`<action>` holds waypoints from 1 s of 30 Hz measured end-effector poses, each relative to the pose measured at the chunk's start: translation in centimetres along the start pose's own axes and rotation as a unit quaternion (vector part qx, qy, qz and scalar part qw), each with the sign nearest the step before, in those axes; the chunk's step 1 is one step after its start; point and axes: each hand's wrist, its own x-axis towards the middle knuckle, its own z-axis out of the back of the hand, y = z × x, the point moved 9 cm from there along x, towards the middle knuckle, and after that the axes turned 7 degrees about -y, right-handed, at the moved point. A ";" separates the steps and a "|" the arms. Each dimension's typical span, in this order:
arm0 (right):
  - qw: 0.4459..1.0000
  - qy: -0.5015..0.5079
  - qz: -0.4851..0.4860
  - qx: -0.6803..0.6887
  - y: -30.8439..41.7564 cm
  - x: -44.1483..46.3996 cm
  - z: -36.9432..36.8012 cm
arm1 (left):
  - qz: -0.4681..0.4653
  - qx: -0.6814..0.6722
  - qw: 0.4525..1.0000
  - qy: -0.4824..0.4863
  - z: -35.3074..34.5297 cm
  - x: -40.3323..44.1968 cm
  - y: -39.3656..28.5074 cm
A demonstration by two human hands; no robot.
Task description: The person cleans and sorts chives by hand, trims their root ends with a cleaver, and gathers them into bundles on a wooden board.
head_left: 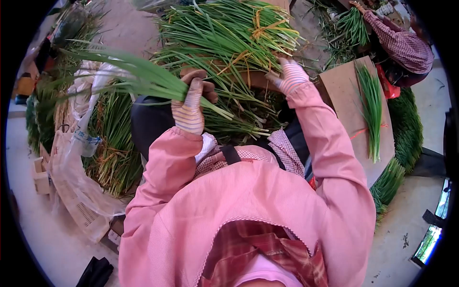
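Observation:
My left hand (189, 107), in a striped glove with dark fingertips, is closed around a small bunch of chives (158, 79). The long green leaves point up and left, blurred at their tips; the pale stem ends stick out to the lower right. My right hand (292, 79), in a similar glove, is at the right edge of a big chive pile (210, 28), close to the stem ends. Its thumb and fingers are apart, with nothing visible between them. A yellow tie (260, 31) wraps part of that pile. Loose stalks (239, 112) lie below, over my lap.
On my left stands a plastic-lined crate (81, 191) with more chives (117, 143). To the right, a board (342, 91) bears a chive bundle (370, 115) beside a red tie. Stacked bundles (406, 129) lie beyond it. Another person (404, 50) handles greens at the upper right.

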 end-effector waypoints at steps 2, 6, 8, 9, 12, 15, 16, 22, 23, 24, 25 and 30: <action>0.993 0.080 -0.006 -0.090 -0.1 -0.3 -2.6 | 0.053 0.008 0.998 0.023 -1.4 -0.1 1.7; 0.992 0.084 -0.023 -0.093 -2.1 1.8 -4.5 | 0.208 0.018 0.971 0.119 -5.7 0.6 8.6; 0.996 0.060 -0.013 -0.071 -2.7 2.9 -3.4 | 0.199 0.081 0.965 0.151 -6.0 2.7 13.2; 0.998 0.033 -0.003 -0.050 -2.8 3.7 -2.2 | 0.217 0.093 0.966 0.106 -4.8 4.2 15.7; 0.999 -0.036 0.034 0.011 -3.3 5.1 0.7 | 0.266 0.102 0.957 -0.056 -1.3 4.4 15.8; 0.997 -0.035 0.004 0.065 -6.7 5.8 -1.4 | 0.271 0.110 0.943 -0.158 3.8 2.0 14.5; 0.993 -0.054 -0.085 0.068 -10.5 5.7 -3.4 | 0.265 0.138 0.934 -0.195 5.7 1.3 14.0; 0.989 -0.055 -0.117 0.067 -10.8 8.3 1.7 | 0.334 0.038 0.881 -0.332 15.8 -2.3 17.6; 0.990 -0.104 -0.069 0.071 -9.6 8.9 4.5 | 0.330 0.041 0.888 -0.319 13.1 -2.6 15.1; 0.985 -0.154 -0.018 0.074 -8.5 9.3 7.2 | 0.324 0.041 0.895 -0.304 11.0 -2.9 13.2; 0.969 -0.241 0.036 0.033 -5.6 8.6 11.0 | 0.320 0.019 0.903 -0.286 9.7 -3.3 12.1; 0.966 0.121 -0.035 -0.225 -6.8 6.8 6.8 | 0.276 0.006 0.928 -0.250 8.1 -5.1 9.1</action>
